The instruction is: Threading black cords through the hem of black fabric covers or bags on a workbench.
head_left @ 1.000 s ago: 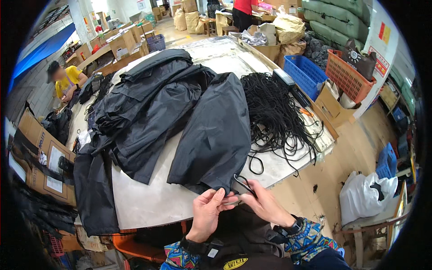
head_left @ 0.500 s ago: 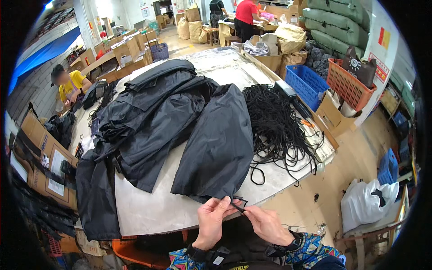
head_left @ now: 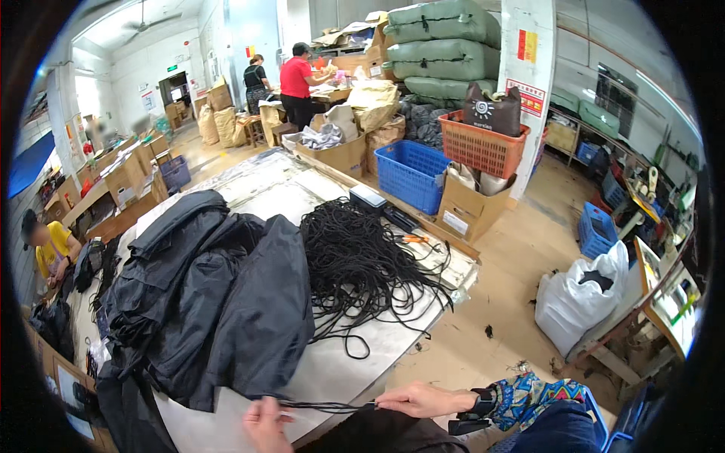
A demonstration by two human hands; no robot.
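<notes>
The floor (head_left: pixel 468 362) is tan and carries scattered dark debris (head_left: pixel 488 332). A white pillar (head_left: pixel 532 16) stands right of centre and bears a red-and-yellow poster (head_left: pixel 526 46). The rear wall (head_left: pixel 128 64) is white, with a dark doorway (head_left: pixel 175 85) beneath a green sign (head_left: pixel 172 68). A ceiling fan (head_left: pixel 142 26) hangs at upper left. A pale-topped table (head_left: pixel 253 183) occupies the centre. A shelving rack (head_left: pixel 585 128) stands along the right wall (head_left: pixel 642 113).
</notes>
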